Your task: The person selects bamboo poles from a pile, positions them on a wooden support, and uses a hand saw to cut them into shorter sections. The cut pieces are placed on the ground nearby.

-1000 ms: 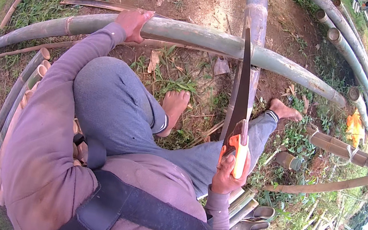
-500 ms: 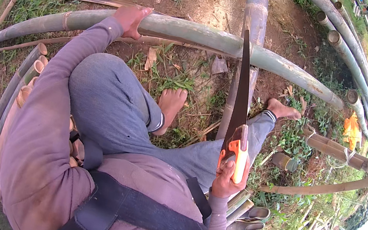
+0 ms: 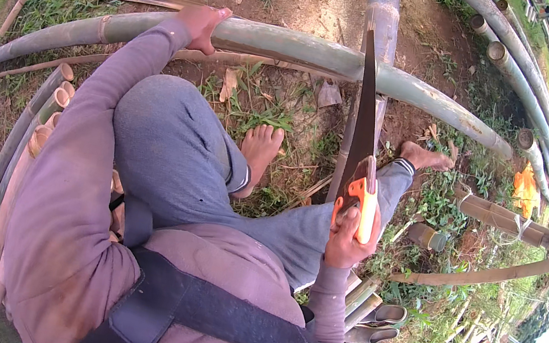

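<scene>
The long green-grey bamboo pole [image 3: 289, 45] is unsevered, cut depth hidden; the left hand [image 3: 201, 26] clamps it, the right hand's [image 3: 352, 240] fingers wrap the orange-handled, dark-bladed handsaw [image 3: 366, 129] crossing it farther right.

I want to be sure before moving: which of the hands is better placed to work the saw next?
Probably the right hand: it grips the saw by its handle, with the blade across the pole. The left hand holds the pole, away from the saw.

Bamboo pole [image 3: 289, 46] partly hidden behind saw [image 3: 363, 139]; dark strap [image 3: 227, 316] cut off below.
</scene>
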Demonstrator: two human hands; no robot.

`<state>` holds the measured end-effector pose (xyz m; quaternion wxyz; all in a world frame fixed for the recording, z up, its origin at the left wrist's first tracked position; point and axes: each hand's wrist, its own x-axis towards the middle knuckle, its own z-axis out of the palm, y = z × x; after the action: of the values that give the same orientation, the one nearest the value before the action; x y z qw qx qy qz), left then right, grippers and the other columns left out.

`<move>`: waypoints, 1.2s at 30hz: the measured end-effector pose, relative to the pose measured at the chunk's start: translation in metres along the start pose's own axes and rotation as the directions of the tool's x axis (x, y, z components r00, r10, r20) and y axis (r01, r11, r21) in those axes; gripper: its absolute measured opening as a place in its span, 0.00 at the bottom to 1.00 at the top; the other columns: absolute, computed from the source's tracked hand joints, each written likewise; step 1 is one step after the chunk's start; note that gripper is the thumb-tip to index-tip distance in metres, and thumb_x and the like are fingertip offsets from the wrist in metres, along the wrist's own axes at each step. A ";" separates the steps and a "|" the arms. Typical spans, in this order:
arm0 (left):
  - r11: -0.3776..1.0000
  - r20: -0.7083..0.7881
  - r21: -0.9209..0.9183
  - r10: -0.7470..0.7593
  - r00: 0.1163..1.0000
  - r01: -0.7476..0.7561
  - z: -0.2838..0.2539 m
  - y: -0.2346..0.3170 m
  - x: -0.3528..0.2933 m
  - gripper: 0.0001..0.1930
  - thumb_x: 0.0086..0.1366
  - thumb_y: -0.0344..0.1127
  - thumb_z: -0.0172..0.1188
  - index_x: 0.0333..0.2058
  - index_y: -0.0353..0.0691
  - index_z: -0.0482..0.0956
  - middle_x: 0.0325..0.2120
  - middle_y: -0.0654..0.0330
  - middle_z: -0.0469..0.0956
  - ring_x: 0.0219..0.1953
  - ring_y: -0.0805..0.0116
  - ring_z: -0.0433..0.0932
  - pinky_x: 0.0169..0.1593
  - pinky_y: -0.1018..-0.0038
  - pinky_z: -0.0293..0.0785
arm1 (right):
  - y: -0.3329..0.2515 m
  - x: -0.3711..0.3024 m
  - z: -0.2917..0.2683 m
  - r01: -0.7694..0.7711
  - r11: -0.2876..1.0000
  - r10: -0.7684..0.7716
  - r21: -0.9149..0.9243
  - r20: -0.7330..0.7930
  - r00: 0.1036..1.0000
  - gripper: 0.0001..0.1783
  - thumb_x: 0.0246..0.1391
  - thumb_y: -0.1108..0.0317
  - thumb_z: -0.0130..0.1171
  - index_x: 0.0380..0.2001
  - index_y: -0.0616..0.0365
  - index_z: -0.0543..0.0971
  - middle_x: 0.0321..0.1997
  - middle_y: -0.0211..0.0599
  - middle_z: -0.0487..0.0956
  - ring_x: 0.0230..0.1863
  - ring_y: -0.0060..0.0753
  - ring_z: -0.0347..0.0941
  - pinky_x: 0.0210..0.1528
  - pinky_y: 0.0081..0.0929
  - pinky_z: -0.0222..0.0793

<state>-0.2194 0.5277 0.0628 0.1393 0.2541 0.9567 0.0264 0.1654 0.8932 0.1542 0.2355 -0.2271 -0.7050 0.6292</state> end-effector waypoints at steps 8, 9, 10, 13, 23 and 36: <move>0.998 0.040 -0.062 0.001 0.999 0.002 -0.013 0.024 0.001 0.52 0.46 0.47 0.80 0.70 0.42 0.67 0.51 0.42 0.83 0.53 0.42 0.83 0.57 0.52 0.80 | 0.028 0.109 0.044 0.187 0.972 -0.186 -0.145 0.016 0.982 0.17 0.70 0.74 0.63 0.59 0.67 0.77 0.43 0.35 0.83 0.34 0.18 0.79 0.34 0.19 0.81; 0.998 0.019 -0.068 0.012 1.000 -0.010 -0.013 0.019 0.003 0.53 0.46 0.47 0.80 0.70 0.42 0.66 0.52 0.42 0.83 0.54 0.42 0.83 0.58 0.53 0.80 | 0.015 0.115 0.058 0.079 0.997 -0.079 0.022 0.015 0.997 0.17 0.69 0.74 0.64 0.58 0.65 0.77 0.45 0.33 0.82 0.36 0.17 0.79 0.35 0.19 0.81; 0.997 0.045 -0.073 -0.009 0.999 0.012 -0.016 0.017 0.002 0.53 0.46 0.46 0.80 0.71 0.41 0.66 0.53 0.42 0.82 0.55 0.42 0.82 0.59 0.53 0.79 | 0.015 0.117 0.064 0.067 0.998 -0.067 0.016 0.017 0.998 0.17 0.69 0.74 0.64 0.58 0.65 0.77 0.45 0.33 0.82 0.36 0.17 0.79 0.35 0.19 0.82; 0.994 0.067 -0.096 -0.039 0.997 0.045 -0.018 0.012 0.001 0.53 0.45 0.46 0.80 0.70 0.43 0.66 0.54 0.43 0.82 0.56 0.42 0.81 0.59 0.52 0.79 | 0.002 0.113 0.075 0.040 0.999 -0.041 0.012 0.045 0.998 0.17 0.69 0.71 0.65 0.56 0.63 0.74 0.42 0.30 0.80 0.33 0.16 0.76 0.33 0.18 0.79; 0.997 -0.004 -0.080 -0.011 1.000 0.010 -0.010 0.007 0.000 0.50 0.45 0.48 0.79 0.68 0.49 0.67 0.52 0.44 0.83 0.56 0.41 0.81 0.59 0.51 0.78 | -0.033 0.124 0.087 0.072 0.997 -0.070 -0.017 0.069 0.995 0.20 0.71 0.65 0.64 0.60 0.61 0.75 0.38 0.29 0.81 0.27 0.14 0.73 0.25 0.17 0.70; 0.999 0.039 0.025 -0.034 0.999 0.033 -0.010 0.008 0.003 0.50 0.50 0.53 0.79 0.70 0.46 0.66 0.54 0.42 0.81 0.53 0.42 0.83 0.56 0.53 0.80 | -0.036 0.032 0.010 0.061 0.990 -0.056 -0.124 0.045 0.997 0.23 0.71 0.68 0.61 0.64 0.67 0.74 0.48 0.37 0.84 0.26 0.12 0.71 0.27 0.12 0.67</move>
<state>-0.2211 0.5365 0.0723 0.1554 0.2404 0.9581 0.0074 0.1334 0.9011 0.1900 0.2245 -0.2077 -0.7541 0.5811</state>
